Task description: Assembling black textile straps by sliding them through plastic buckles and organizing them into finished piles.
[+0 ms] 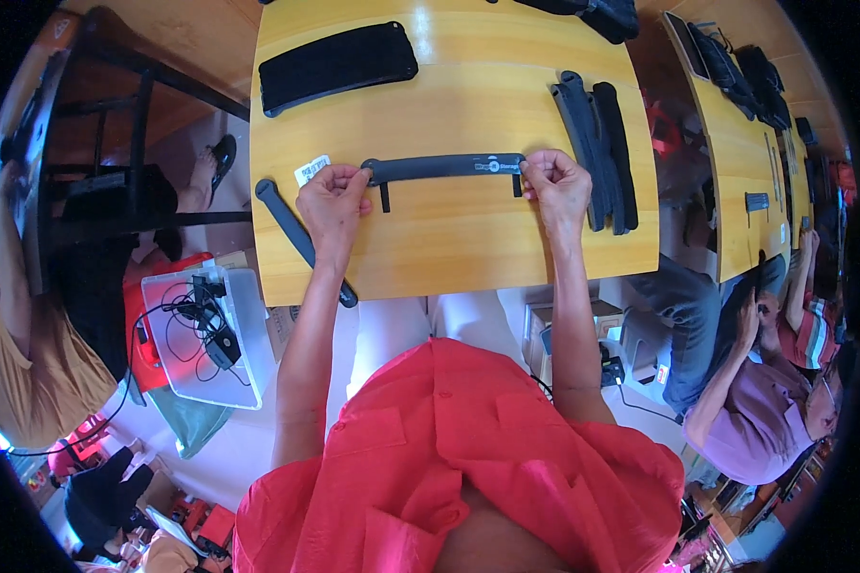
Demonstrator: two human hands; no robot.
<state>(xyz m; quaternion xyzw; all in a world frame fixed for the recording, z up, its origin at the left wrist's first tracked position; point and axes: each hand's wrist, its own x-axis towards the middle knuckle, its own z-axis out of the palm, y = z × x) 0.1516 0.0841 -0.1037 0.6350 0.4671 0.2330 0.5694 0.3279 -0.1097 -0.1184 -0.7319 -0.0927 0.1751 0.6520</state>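
A dark grey strap (pixel 425 170) with white print near its right end is stretched level over the wooden table. My left hand (pixel 334 205) pinches its left end between thumb and fingers. At the opposite end, my right hand (pixel 558 191) grips it the same way. Two short black tabs hang from the strap's lower edge, one near each hand. Beside my left hand a small white printed label (pixel 311 170) lies partly covered. Another dark strap (pixel 287 218) lies slantwise on the table, passing under my left forearm.
Several dark straps (pixel 597 158) lie bundled right of my right hand. A flat black fabric piece (pixel 339 67) is at the table's (pixel 468 258) far left. On the floor at left stands a clear bin (pixel 248 329) with black cables. People sit at both sides.
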